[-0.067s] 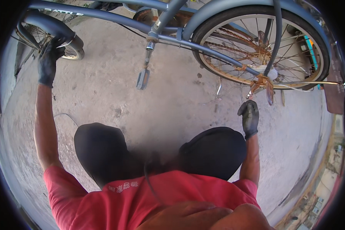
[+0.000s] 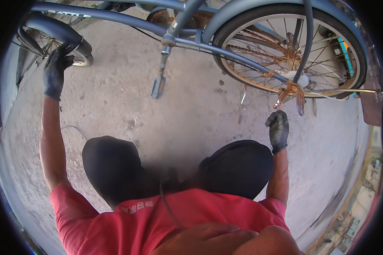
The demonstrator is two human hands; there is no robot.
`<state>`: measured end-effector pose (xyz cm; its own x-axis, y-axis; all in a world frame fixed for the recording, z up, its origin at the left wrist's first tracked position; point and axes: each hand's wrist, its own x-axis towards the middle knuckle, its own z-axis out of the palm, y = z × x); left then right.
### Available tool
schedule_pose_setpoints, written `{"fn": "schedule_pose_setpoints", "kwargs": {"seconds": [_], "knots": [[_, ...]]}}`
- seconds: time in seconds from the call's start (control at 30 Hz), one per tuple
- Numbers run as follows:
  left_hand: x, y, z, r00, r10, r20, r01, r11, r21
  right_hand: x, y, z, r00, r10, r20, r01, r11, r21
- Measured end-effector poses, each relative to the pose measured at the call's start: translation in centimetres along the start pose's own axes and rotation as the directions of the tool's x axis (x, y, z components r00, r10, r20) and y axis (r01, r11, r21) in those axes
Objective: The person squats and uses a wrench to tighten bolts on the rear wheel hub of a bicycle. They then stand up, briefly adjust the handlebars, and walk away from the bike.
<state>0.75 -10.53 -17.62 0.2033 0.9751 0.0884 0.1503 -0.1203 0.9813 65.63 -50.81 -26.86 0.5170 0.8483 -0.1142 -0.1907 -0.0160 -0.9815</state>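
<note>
**Grey bicycle steadied at the front, rusty rear hub close to the right glove**

Seen from above, squatting on a concrete floor (image 2: 127, 106) with both knees in dark trousers and a red shirt below; grey bicycle (image 2: 115, 16) stretched across the top of the view, front wheel (image 2: 72, 53) at the left, rear wheel (image 2: 293, 46) at the right. Left hand (image 2: 55, 72), in a black glove, raised with fingers (image 2: 63, 53) curled around the grey front mudguard or fork just above the tyre; firmly wrapped, by the look of it. Right hand (image 2: 278, 129), also gloved, hanging just below the rusty rear axle (image 2: 290, 90); fingers bent inward into a loose fist, gripping nothing, apart from the metal. Pedal (image 2: 158, 87) dangling from the crank between the two hands; thin wire or spoke pieces (image 2: 241, 104) lying on the floor near the hub.

Likely heavy, stiff and awkward to shift as a whole, prone to tipping and rolling; best held at the frame tube or fork, as the left hand does. Rusted chain, sprocket and spokes probably rough, flaky and sharp-edged; gloves sensible there; small hub fittings better pinched than grabbed.
</note>
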Motion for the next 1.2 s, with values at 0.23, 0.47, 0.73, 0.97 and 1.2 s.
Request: {"fn": "schedule_pose_setpoints", "kwargs": {"seconds": [0.23,0.47,0.73,0.97,1.2], "knots": [[-7.0,-5.5,1.7,0.977,-0.208,0.050,0.212,0.975,-0.069,-1.2,2.3,-4.5,0.958,0.249,-0.144,-0.115,0.789,0.604],[-8.9,-10.8,0.2,0.926,-0.375,0.034,0.376,0.916,-0.142,-1.4,2.9,-4.9,0.975,0.214,0.056,-0.207,0.794,0.571],[-9.6,-12.5,2.4,0.914,-0.395,0.092,0.405,0.900,-0.162,-0.3,2.1,-2.7,0.924,0.305,0.228,-0.352,0.913,0.204],[-12.9,-13.2,5.8,0.847,-0.521,0.107,0.531,0.838,-0.126,1.1,0.2,2.5,0.944,0.314,0.100,-0.155,0.690,-0.707],[-16.3,-16.2,6.4,0.762,-0.635,0.125,0.647,0.748,-0.146,0.1,4.2,-0.9,0.969,0.246,0.002,-0.164,0.655,-0.737]]}}
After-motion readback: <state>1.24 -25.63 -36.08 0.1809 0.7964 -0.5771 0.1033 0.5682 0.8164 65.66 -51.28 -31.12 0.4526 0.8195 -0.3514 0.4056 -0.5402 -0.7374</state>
